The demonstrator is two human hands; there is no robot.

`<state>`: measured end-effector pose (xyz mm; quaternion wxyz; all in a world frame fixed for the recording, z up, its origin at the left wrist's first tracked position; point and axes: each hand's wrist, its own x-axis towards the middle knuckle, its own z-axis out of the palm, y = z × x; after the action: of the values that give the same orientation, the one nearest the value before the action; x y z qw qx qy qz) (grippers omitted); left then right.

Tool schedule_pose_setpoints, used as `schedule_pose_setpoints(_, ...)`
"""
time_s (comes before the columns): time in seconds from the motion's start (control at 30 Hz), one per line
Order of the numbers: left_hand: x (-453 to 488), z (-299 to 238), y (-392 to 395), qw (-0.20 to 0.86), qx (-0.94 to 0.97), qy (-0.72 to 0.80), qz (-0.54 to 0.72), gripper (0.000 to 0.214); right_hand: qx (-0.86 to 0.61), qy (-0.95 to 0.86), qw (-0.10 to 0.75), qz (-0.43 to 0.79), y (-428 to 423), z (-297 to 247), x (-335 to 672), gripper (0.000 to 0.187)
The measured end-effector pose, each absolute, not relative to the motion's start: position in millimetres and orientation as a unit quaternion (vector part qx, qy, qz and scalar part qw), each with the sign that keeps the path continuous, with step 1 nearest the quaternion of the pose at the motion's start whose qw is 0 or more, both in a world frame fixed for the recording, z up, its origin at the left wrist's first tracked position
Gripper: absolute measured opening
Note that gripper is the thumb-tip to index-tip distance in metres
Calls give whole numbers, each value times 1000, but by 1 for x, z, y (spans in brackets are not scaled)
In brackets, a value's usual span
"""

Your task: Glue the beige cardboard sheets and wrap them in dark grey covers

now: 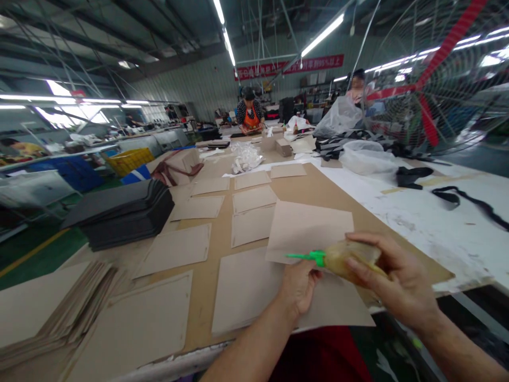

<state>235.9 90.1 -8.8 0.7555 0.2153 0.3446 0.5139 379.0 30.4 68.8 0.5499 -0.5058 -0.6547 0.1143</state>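
My right hand (pixel 397 276) is wrapped round a squeeze glue bottle (pixel 336 260) of cloudy yellowish plastic. Its thin green nozzle points left, over the near edge of a cardboard sheet (pixel 314 225). My left hand (pixel 298 289) has its fingers closed at that near edge, just below the nozzle, and the sheet is tilted up. Under it lie more cardboard sheets (pixel 242 289) at the table's front edge. Part of the left fingertips is hidden behind the sheet and the bottle.
Cardboard pieces (pixel 175 249) lie in rows on the brown table board (pixel 207 297). A cardboard stack (pixel 35 302) and a pile of black sheets (pixel 123 212) stand left. Plastic bags (pixel 366 156) and black strips lie right, near a large fan (pixel 421 85). A co-worker (pixel 249 111) is across the table.
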Motion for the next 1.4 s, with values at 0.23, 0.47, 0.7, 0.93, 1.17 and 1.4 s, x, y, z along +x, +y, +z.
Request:
schedule_pose_setpoints(0.23, 238, -12, 84, 743, 264, 314, 529, 28, -381, -801, 459, -43, 58, 77, 355, 31)
schedule_pose_setpoints(0.47, 236, -11, 80, 732, 285, 294, 544, 34, -318, -857, 404, -26, 48, 85, 345, 33)
schedule_pose_setpoints(0.7, 237, -14, 79, 716, 317, 279, 556, 40, -329, -850, 404, -77, 46, 92, 346, 23)
schedule_pose_setpoints(0.93, 238, -12, 79, 711, 325, 295, 549, 40, -332, -846, 410, -76, 48, 91, 351, 24)
schedule_pose_setpoints(1.17, 238, -10, 79, 711, 324, 306, 544, 42, -344, -845, 399, -87, 49, 94, 352, 27)
schedule_pose_setpoints(1.4, 239, -9, 79, 709, 319, 308, 548, 36, -340, -848, 405, -40, 49, 94, 354, 26)
